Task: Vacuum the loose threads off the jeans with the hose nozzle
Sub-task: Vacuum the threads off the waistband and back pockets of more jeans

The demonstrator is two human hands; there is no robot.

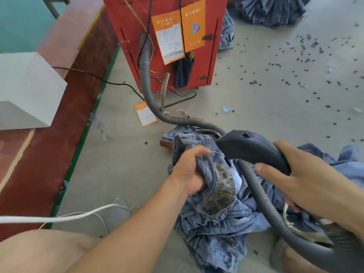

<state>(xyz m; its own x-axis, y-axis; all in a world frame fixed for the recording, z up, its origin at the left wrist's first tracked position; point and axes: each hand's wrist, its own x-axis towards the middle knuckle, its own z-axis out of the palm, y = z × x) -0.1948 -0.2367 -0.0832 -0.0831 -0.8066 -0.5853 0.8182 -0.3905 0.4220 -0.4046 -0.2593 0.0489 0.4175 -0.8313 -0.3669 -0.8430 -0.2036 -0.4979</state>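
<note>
Left hand [189,170] clutches the jeans [216,194] bunched before the red cabinet [167,16]; right hand [307,182] grasps the nozzle [250,146], seemingly touching denim. Bare floor [266,107] lies beyond.

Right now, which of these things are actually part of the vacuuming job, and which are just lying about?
In use:
- jeans, bunched in the left hand
- black nozzle, held by the right hand
- ribbed hose running to the red cabinet

Lying about:
- orange tag on the floor
- dark scraps
- far denim pile
- white cord
</note>
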